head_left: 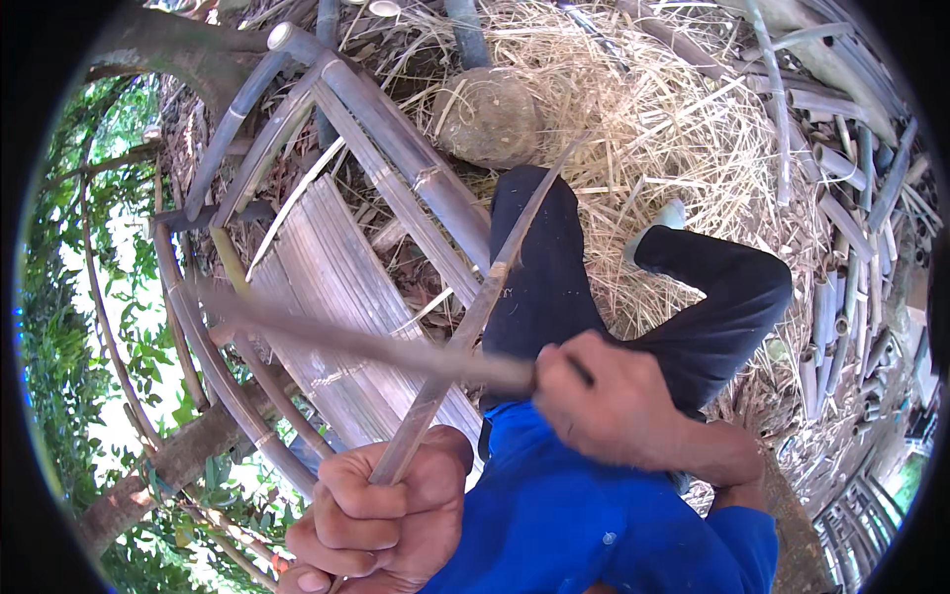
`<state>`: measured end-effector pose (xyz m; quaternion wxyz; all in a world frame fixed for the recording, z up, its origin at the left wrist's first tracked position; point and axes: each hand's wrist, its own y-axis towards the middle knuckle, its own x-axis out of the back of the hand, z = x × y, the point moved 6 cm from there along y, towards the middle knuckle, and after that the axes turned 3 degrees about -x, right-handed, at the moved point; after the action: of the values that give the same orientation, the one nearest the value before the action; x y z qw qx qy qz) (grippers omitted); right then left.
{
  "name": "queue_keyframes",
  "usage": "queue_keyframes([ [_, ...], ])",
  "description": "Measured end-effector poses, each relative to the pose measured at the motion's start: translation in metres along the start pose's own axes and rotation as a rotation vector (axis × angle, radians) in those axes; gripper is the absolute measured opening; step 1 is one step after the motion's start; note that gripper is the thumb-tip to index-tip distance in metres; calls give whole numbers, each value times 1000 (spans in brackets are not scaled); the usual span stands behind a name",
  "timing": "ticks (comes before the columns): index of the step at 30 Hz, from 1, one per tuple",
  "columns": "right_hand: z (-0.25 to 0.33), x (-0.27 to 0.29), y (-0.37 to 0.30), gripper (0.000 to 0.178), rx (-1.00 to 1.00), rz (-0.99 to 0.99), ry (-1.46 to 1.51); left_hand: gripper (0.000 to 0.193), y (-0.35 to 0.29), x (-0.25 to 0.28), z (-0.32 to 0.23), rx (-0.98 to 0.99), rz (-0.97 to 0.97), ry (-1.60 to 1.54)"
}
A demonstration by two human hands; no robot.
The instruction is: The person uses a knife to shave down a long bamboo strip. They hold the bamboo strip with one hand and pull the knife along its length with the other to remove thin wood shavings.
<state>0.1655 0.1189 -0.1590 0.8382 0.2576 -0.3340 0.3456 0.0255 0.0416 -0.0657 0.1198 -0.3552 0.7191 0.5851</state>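
Observation:
My left hand (381, 510) is closed in a fist around a long split bamboo strip (503, 259). From the fist the strip slants up and away to the right, passing over my dark-trousered leg. My right hand (614, 401) grips the handle of a long-bladed knife (396, 348), which points left. Motion smears the blade and the hand. In this view the blade crosses the strip just above my left fist; whether the two touch, I cannot tell.
Left of my legs lies a bamboo frame (396, 148) with a slatted bamboo panel (327, 267). A rounded stone or stump (487, 117) sits beyond my knee. Pale shavings (683, 129) cover the ground ahead. Cut bamboo poles (836, 297) are piled at the right.

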Motion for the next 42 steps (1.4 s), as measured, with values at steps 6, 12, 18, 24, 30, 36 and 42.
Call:
queue_keyframes([
  [6, -53, -13, 17, 14, -226, -68, 15, 40, 3, -12, 0, 2, -6, 176],
  [12, -48, -23, -8, 18, -122, 50, 152, 44, -21, 8, 1, 47, 134, 24],
  [18, -88, -21, 18, 15, -220, 6, 90, 39, -15, -5, 30, 12, 56, 29],
  [24, -169, -51, 32, 12, -372, -68, -29, 36, -18, -4, 52, -2, 33, 19],
  [30, -214, -81, 57, 16, -408, 48, -15, 27, -13, 13, 75, 5, 71, -8],
  [36, -348, -138, 80, 18, -411, 21, -41, 28, -20, 28, 106, 12, 16, 21],
  [42, -476, -171, 92, 23, -638, 190, -77, 32, -17, 30, 127, 32, 20, 80],
])
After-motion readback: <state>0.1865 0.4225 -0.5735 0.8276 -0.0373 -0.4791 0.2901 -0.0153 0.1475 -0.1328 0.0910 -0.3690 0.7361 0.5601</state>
